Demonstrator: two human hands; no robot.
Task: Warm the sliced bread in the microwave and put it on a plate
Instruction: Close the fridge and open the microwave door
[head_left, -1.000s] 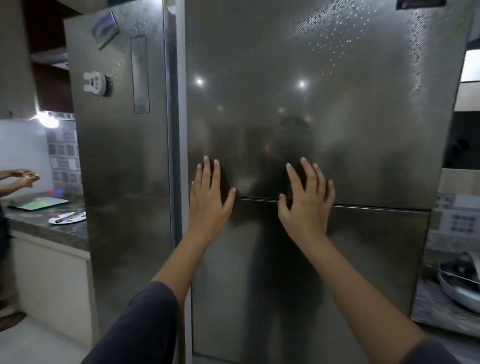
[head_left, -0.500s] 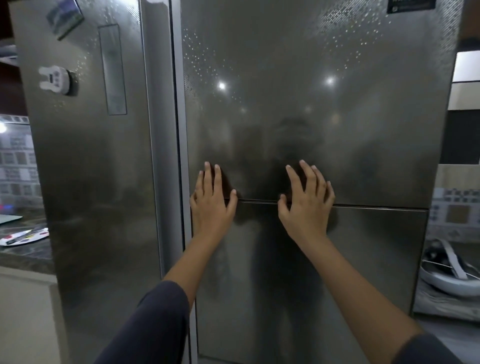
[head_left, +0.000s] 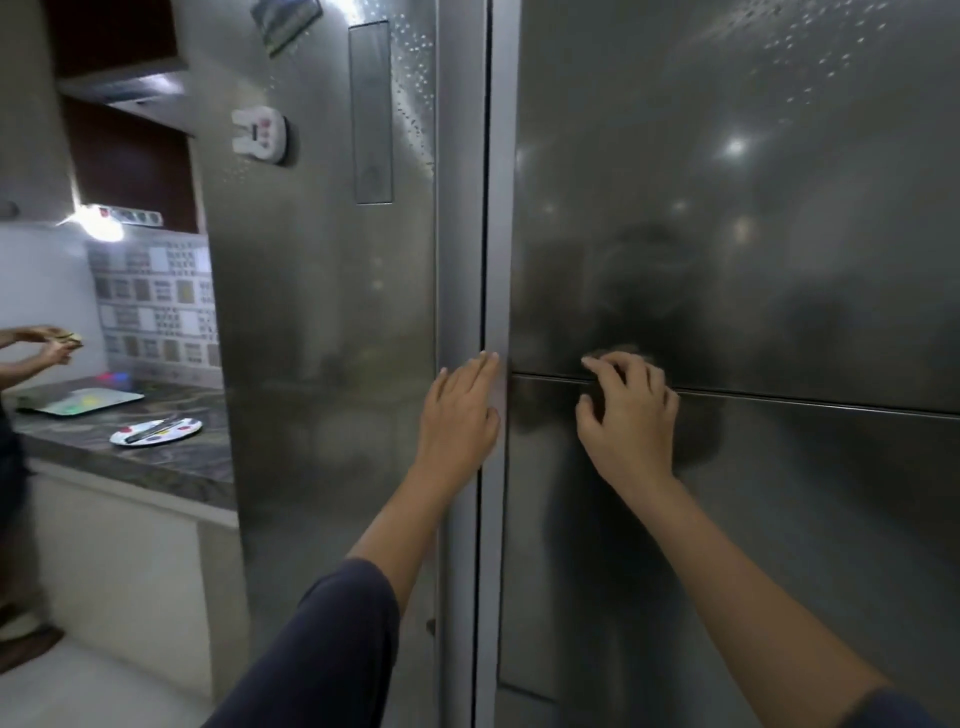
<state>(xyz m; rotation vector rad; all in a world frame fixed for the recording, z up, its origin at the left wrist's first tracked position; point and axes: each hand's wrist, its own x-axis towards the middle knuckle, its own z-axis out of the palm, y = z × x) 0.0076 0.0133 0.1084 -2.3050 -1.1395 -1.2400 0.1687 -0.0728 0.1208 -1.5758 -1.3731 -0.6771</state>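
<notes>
A tall steel fridge fills the view. Its upper door (head_left: 727, 208) meets the lower door (head_left: 779, 519) at a horizontal seam. My left hand (head_left: 460, 415) lies flat with straight fingers, the tips touching the doors' left edge strip (head_left: 496, 260). My right hand (head_left: 626, 415) is at the seam with loosely bent fingers, tips on the steel, holding nothing. No bread or microwave is in sight.
The fridge's side panel (head_left: 322, 364) carries a white magnet (head_left: 258, 136). On the dark counter (head_left: 171, 467) to the left lie a white plate with coloured spots (head_left: 156, 431) and a pale tray (head_left: 78, 402). Another person's hands (head_left: 49, 340) work at the far left.
My left hand slid left from the door face to the door's edge. My right hand's fingers went from flat to bent. The view swung left, showing the counter again.
</notes>
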